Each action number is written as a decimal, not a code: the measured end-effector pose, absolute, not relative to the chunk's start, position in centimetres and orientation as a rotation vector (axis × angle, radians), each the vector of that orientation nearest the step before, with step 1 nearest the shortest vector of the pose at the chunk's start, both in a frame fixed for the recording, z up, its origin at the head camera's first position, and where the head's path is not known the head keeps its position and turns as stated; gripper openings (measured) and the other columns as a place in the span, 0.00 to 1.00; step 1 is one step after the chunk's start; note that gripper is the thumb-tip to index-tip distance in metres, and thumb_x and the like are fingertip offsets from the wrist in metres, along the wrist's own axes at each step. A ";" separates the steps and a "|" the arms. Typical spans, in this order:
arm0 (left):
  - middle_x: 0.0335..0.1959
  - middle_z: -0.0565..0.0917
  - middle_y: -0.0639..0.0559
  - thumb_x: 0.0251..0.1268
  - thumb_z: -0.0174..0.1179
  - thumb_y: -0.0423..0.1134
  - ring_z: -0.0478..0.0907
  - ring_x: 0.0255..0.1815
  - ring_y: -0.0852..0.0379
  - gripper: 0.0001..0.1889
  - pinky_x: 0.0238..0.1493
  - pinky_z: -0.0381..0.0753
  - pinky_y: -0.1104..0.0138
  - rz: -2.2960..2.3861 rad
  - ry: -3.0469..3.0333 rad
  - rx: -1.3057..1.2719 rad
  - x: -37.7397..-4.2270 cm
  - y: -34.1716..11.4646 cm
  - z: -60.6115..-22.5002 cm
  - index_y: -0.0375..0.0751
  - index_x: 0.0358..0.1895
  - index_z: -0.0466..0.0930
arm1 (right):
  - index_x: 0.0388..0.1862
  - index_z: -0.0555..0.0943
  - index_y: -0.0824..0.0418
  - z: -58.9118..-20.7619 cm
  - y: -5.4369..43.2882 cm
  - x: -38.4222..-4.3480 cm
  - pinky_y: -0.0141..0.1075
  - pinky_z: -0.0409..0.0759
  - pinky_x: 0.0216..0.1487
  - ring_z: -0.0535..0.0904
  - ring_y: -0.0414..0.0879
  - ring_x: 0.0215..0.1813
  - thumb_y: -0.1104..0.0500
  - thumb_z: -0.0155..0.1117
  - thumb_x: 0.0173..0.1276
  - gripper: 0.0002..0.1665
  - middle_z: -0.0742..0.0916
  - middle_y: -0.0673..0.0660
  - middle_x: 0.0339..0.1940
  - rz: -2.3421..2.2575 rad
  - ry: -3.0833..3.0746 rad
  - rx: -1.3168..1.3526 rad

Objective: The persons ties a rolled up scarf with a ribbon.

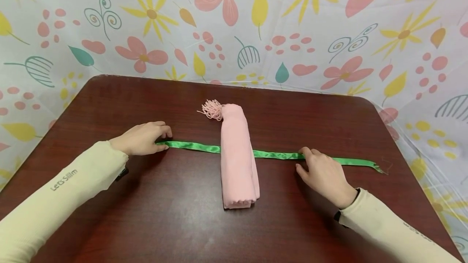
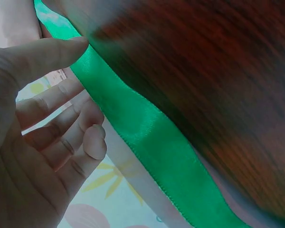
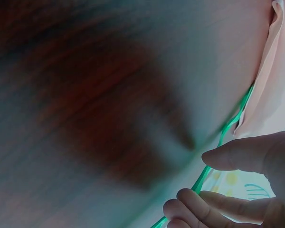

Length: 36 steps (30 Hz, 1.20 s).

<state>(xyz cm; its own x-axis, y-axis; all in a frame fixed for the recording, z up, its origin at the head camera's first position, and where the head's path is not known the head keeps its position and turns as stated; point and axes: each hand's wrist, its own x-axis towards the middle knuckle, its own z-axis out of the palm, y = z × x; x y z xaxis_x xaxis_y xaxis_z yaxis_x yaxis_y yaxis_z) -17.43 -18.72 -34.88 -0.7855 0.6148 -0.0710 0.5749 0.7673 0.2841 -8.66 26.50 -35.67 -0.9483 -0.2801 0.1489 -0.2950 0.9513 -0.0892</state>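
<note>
Head view: at far left, a cream sleeve [image 1: 62, 190] with dark printed lettering is worn on the arm behind the left hand [image 1: 142, 138], whose fingers are loosely curved and whose thumb is parted from them, as is also seen from the left wrist. Its thumb tip is laid against a glossy green satin ribbon [image 1: 197, 146], flat, narrow and slightly rippled. The ribbon's long axis is stretched crosswise, from beneath the left hand toward and past the right. Between the hands, the ribbon is crossed on top by a folded bundle of matte pink cloth [image 1: 238, 157], soft-edged and oblong, its long axis pointed away from the person. At the bundle's far end, beyond both hands, a stringy pink tassel [image 1: 212, 109] is turned toward the left hand's side. To the right of the bundle, the ribbon is touched by the fingertips of the right hand [image 1: 323, 173], gently bent, with the thumb held apart. Past that hand, a frayed end [image 1: 378, 167] is seen. Both hands are set over a dark, wood-grained table [image 1: 175, 214], backed by a flower-printed curtain [image 1: 219, 52].
</note>
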 end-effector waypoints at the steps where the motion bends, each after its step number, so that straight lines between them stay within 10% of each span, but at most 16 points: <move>1: 0.35 0.78 0.51 0.56 0.67 0.35 0.77 0.35 0.55 0.09 0.36 0.78 0.59 0.372 2.803 0.948 -17.4 -18.7 -34.9 0.41 0.40 0.81 | 0.46 0.78 0.68 -35.7 26.6 -8.7 0.30 0.57 0.11 0.61 0.39 0.11 0.61 0.68 0.58 0.18 0.76 0.53 0.20 0.168 -2.973 0.437; 18: 0.30 0.75 0.53 0.55 0.66 0.29 0.72 0.29 0.59 0.07 0.29 0.74 0.64 0.385 2.811 0.981 -17.4 -18.3 -35.1 0.43 0.30 0.78 | 0.48 0.77 0.69 -35.7 27.8 -9.5 0.35 0.60 0.11 0.68 0.43 0.14 0.62 0.63 0.62 0.17 0.85 0.64 0.33 0.220 -3.080 0.345; 36: 0.28 0.76 0.52 0.56 0.63 0.24 0.72 0.27 0.58 0.08 0.31 0.74 0.65 0.439 2.874 1.019 -17.7 -18.1 -34.9 0.40 0.29 0.76 | 0.39 0.82 0.67 -35.6 28.6 -10.1 0.35 0.58 0.12 0.64 0.43 0.12 0.66 0.57 0.62 0.10 0.78 0.53 0.14 0.335 -3.013 0.287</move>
<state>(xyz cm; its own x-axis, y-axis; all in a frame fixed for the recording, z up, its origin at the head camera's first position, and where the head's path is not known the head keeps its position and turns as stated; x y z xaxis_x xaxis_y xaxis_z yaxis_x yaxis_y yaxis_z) -17.68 -18.13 -34.91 -0.7796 0.6252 0.0373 0.6078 0.7409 0.2858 -10.10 28.57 -35.55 -0.9776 -0.1757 0.1158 -0.1969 0.9580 -0.2084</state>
